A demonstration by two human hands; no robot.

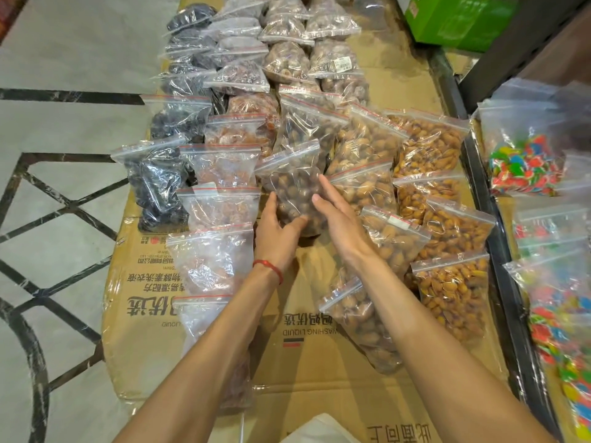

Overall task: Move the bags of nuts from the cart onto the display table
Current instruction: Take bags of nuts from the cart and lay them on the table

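Over the cardboard-covered table (pixel 319 372), my left hand (pixel 277 227) grips the near end of the bag of round brown nuts (pixel 292 182). My right hand (pixel 339 215) rests straight-fingered against its right side. The bag lies mid-table among other bags.

**Pale stone floor, dark inlay**

From here the floor (pixel 73 59) on the left is pale grey polished stone, crossed by dark marble strips (pixel 70 96) in a straight band, diagonals and a curve. Far right, a green carton (pixel 460 20) sits beside a dark upright panel (pixel 518 49). Light is soft and even.
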